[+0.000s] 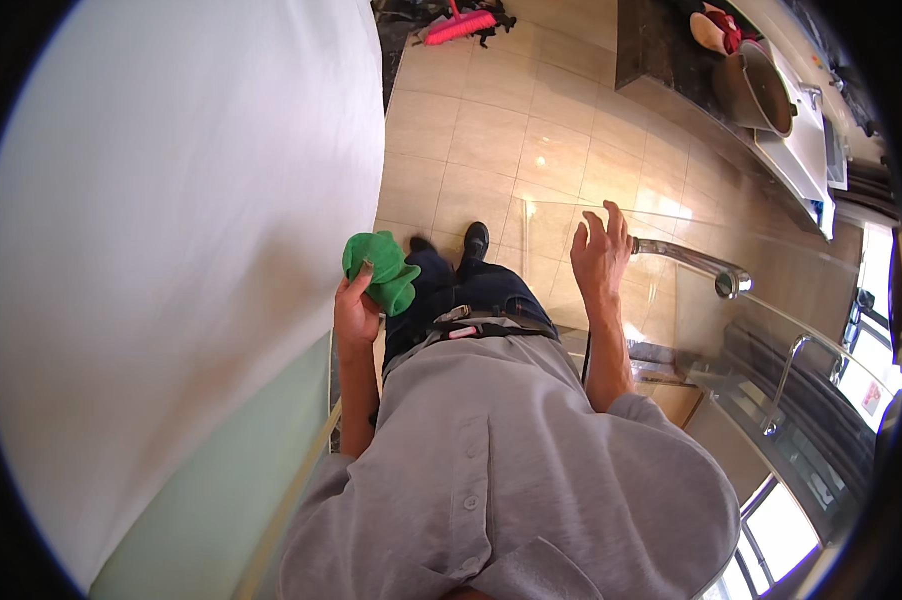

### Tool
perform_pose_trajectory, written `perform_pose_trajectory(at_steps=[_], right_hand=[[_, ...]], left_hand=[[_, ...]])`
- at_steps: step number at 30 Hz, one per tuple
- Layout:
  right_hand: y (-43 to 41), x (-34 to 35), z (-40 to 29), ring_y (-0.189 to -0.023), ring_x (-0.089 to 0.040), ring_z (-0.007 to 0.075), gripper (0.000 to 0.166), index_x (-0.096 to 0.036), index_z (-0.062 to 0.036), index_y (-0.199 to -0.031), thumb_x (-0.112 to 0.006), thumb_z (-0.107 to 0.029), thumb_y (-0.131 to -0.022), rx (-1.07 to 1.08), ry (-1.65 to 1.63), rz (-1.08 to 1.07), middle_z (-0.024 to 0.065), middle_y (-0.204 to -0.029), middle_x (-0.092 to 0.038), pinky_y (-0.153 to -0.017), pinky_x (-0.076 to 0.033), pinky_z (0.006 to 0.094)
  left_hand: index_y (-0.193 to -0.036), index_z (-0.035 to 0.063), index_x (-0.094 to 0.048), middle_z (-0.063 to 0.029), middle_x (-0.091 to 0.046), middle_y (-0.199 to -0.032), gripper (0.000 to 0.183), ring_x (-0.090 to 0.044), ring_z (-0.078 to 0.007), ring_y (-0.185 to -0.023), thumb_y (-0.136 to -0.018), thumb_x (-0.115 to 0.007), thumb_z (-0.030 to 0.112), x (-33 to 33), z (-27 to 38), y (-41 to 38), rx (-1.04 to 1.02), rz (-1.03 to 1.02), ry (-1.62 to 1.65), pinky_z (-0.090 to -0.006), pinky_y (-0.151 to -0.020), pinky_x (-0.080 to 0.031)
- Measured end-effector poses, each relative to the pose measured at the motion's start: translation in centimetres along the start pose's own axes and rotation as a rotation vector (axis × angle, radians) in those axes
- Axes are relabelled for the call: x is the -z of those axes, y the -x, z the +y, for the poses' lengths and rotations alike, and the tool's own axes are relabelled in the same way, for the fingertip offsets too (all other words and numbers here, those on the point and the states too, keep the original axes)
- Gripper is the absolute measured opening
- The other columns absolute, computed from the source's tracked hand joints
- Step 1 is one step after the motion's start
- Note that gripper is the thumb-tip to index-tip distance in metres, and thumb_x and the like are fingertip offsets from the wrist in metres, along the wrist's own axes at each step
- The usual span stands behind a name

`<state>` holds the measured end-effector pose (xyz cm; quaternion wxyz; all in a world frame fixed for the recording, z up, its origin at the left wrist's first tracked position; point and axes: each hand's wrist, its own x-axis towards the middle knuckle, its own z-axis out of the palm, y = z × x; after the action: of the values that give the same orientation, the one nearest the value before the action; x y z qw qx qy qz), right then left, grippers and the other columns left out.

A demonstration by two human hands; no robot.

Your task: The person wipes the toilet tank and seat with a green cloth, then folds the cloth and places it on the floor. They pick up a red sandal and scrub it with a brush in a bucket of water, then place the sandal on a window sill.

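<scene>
My left hand (355,313) grips a bunched green cloth (383,271), thumb on top, beside the white wall surface (180,187). My right hand (602,251) is raised, its fingers bent and apart, with nothing in it. It is at a clear glass panel (563,247), beside the end of a chrome bar handle (683,257). Whether my fingers touch the glass or the handle, I cannot tell.
Beige floor tiles (488,127) lie ahead. A pink broom head (460,28) rests by dark debris at the far end. At right, a large bucket (758,90) stands on a counter by a faucet (812,91). A second chrome bar (785,379) is lower right.
</scene>
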<state>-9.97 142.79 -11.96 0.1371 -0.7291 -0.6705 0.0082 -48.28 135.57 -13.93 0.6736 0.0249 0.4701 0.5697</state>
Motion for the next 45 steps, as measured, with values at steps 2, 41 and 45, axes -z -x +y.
perform_pose_trajectory(at_steps=[2, 41, 45], right_hand=[[-0.2, 0.0, 0.1, -0.123, -0.057, 0.0340, 0.020, -0.074, -0.0040, -0.105, -0.071, -0.009, -0.086, 0.003, -0.004, -0.007, 0.0157, -0.135, -0.057, -0.093, -0.046, 0.0513], [-3.7, 2.3, -0.7, -0.079, -0.054, 0.0241, 0.013, -0.055, -0.0111, -0.068, -0.066, -0.008, -0.074, -0.205, 0.116, -0.159, 0.0052, -0.077, -0.052, -0.072, -0.042, 0.0391], [-3.1, 2.3, -0.5, -0.080, -0.054, 0.0236, 0.012, -0.055, -0.0096, -0.070, -0.066, -0.007, -0.074, -0.236, 0.103, -0.178, 0.0062, -0.078, -0.051, -0.073, -0.043, 0.0383]], left_hand=[[-0.135, -0.0026, -0.058, -0.0156, -0.066, -0.129, 0.038, -0.066, -0.0298, -0.116, -0.100, -0.063, 0.010, -1.2, 0.7, -1.7, 0.022, -0.016, -0.020, -0.0478, -0.101, -0.055], [-0.143, 0.0030, -0.052, -0.0140, -0.064, -0.135, 0.053, -0.062, -0.0313, -0.123, -0.098, -0.066, 0.026, -29.6, 16.9, -41.3, 0.386, -0.425, -0.673, -0.0487, -0.103, -0.052], [-0.144, 0.0046, -0.052, -0.0132, -0.062, -0.139, 0.056, -0.060, -0.0314, -0.127, -0.098, -0.068, 0.032, -32.0, 15.3, -40.2, 0.415, -0.389, -0.673, -0.0478, -0.106, -0.049]])
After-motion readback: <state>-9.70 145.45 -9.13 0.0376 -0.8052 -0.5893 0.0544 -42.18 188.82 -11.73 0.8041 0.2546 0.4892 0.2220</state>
